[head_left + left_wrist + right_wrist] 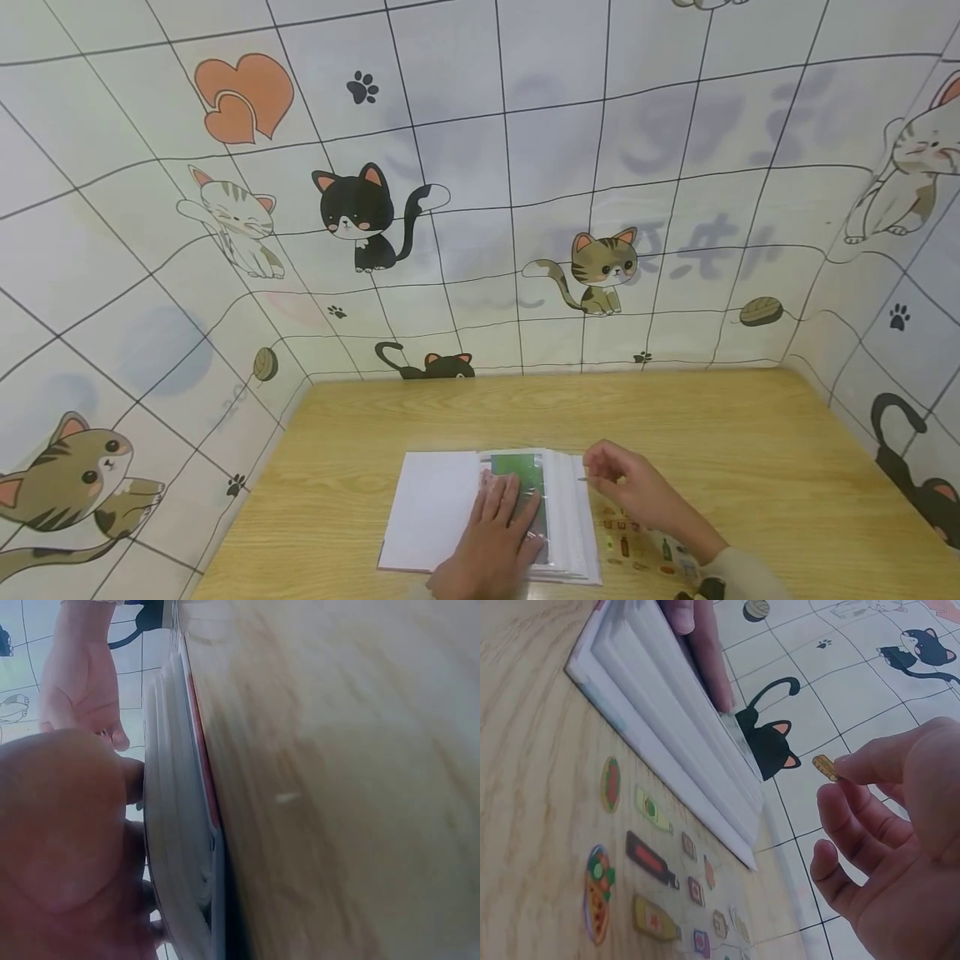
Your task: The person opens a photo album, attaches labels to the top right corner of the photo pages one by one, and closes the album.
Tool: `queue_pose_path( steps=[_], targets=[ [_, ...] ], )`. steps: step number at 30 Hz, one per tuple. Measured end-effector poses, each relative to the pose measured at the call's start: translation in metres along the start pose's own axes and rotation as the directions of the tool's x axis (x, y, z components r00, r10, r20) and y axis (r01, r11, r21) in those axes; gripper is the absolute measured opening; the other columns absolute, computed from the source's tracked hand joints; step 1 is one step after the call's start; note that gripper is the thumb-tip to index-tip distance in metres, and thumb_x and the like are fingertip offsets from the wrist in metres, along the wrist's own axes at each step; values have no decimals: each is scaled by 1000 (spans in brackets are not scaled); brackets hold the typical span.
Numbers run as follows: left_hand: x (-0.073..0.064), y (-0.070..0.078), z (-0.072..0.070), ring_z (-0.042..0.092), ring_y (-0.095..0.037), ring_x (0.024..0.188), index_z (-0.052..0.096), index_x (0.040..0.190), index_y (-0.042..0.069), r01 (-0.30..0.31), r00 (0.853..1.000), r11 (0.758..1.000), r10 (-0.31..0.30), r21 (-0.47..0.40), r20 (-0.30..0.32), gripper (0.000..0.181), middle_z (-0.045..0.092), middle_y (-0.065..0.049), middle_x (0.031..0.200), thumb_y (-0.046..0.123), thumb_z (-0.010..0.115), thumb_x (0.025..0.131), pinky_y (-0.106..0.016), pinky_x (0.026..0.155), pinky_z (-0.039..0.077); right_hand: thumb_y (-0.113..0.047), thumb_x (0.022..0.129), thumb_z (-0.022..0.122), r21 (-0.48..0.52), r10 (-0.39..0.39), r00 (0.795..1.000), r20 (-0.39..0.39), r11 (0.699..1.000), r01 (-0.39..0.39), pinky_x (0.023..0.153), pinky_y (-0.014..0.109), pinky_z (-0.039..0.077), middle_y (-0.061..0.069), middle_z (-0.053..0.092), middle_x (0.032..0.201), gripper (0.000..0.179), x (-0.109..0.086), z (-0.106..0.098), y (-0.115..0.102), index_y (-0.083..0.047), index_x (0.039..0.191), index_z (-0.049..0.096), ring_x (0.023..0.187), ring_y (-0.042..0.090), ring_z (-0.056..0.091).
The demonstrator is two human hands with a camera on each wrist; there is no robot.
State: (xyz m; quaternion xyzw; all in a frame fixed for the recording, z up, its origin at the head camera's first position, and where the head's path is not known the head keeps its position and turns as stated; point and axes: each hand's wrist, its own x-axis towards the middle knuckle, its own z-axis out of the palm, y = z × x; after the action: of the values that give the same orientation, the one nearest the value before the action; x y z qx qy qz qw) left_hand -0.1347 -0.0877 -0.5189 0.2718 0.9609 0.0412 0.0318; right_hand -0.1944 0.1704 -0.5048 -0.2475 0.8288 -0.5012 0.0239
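An open album (427, 500) with clear-pocketed pages lies on the table, its thick stack of pages on the right side. My left hand (491, 529) rests on the open page with fingers spread, over a picture (517, 465) with a green top that it partly covers. To the right, my right hand (633, 483) is raised beside the album's edge. Its thumb and fingertip pinch a small yellow-brown sticker (826, 768), clearest in the right wrist view. Below that hand, a clear sticker sheet (654, 851) printed with bottles, jars and food lies by the album, partly hidden by the forearm.
The light wood table (360, 417) runs back to a white grid-patterned wall covering (480, 275) with cartoon cats, which also closes in both sides. A dark object (708, 588) shows at the right sleeve near the bottom edge.
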Motion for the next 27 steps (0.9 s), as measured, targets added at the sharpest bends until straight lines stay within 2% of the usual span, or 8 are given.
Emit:
queue_pose_path(
  steps=[3,7,15,21,24,27],
  targets=[
    [0,1,-1,11,-27,143,26,149,21,-6,1000,1000,6,29,-11,56,15,-9,156,48,19,100,-53,111,15,-13,92,59,1,-6,1000,-1,1000,6,66,26,50,1,61,87,11,5,2,-1,-21,99,55,74,11,56],
    [-1,1,-2,13,-28,143,27,148,20,-11,1000,999,13,45,-24,55,16,-10,155,46,20,101,-53,110,18,-15,91,59,10,-23,1000,-4,1000,23,67,26,50,3,62,89,9,10,5,-1,-15,100,56,75,12,56],
    [0,0,-4,13,-26,143,25,149,20,-3,1000,998,3,61,0,54,16,-9,156,45,20,101,-52,110,19,-14,90,62,99,32,999,8,995,-33,71,26,50,2,62,93,16,22,12,-1,-7,104,56,81,15,58],
    [1,1,-4,13,-26,143,26,149,22,9,1000,999,-10,52,11,55,16,-9,156,47,20,100,-53,110,18,-7,89,61,179,-26,1000,6,984,25,72,26,51,13,61,96,17,29,20,-1,-2,104,55,84,19,60],
    [0,1,-3,14,-26,143,26,148,22,10,1000,999,-11,50,4,55,17,-9,155,47,21,100,-53,110,19,-8,89,61,181,-34,999,8,983,32,73,25,51,15,60,98,17,32,24,-1,-2,104,54,86,20,59],
    [0,2,-2,17,-27,142,28,148,21,-2,1000,997,4,77,-26,54,20,-9,155,46,23,100,-53,109,21,-10,90,60,157,-1,1000,4,988,0,75,25,51,10,61,98,16,36,27,-4,-4,104,55,88,18,60]
  ],
)
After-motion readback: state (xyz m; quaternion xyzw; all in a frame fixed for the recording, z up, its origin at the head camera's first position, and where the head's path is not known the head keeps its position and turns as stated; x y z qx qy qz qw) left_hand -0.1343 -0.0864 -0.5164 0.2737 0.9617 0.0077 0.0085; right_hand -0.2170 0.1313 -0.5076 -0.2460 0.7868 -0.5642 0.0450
